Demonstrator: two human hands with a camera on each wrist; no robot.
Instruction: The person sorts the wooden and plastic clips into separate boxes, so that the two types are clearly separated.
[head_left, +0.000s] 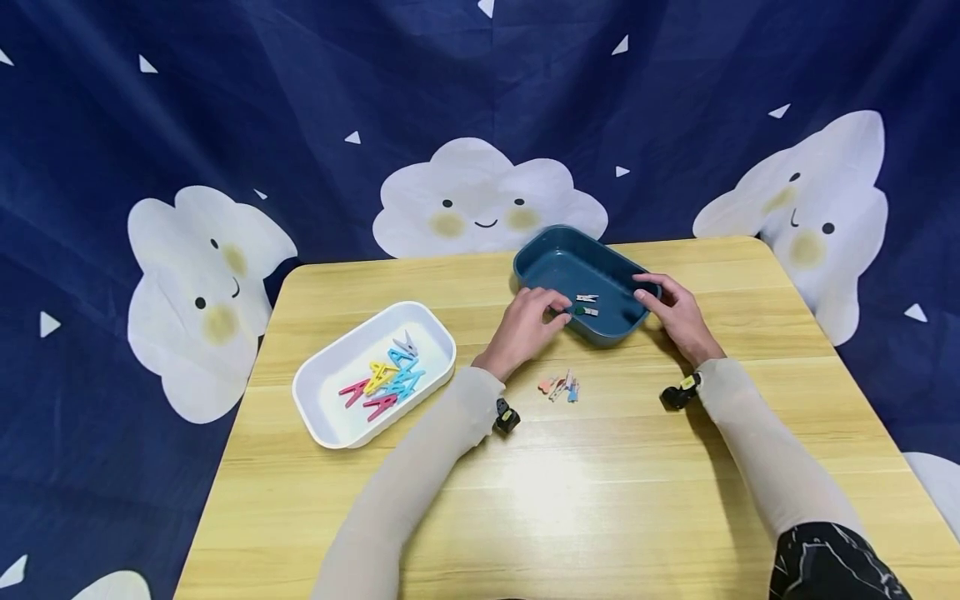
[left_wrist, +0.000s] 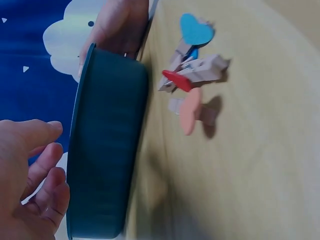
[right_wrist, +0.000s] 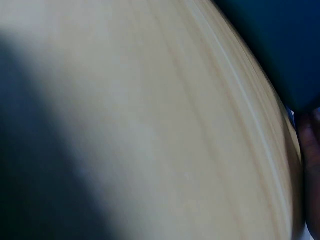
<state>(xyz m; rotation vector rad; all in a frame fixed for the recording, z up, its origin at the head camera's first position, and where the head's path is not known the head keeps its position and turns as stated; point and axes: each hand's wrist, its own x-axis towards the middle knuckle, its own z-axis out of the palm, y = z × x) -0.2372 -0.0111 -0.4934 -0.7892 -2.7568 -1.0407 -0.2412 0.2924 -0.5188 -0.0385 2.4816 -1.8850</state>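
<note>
On worktop [head_left: 637, 508], small wooden clips [left_wrist: 205, 69] lie near blue bin [left_wrist: 107, 150], two more inside; likely light, stiff, best pinched by wooden sides. Left hand [head_left: 523, 327] loosely curled, seemingly empty, at near rim; right hand [head_left: 679, 317] grips bin's end.

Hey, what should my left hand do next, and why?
Probably reach for one of the small clothespins on the table: your left hand looks empty, beside the dark blue bin where two similar small clips lie.
</note>
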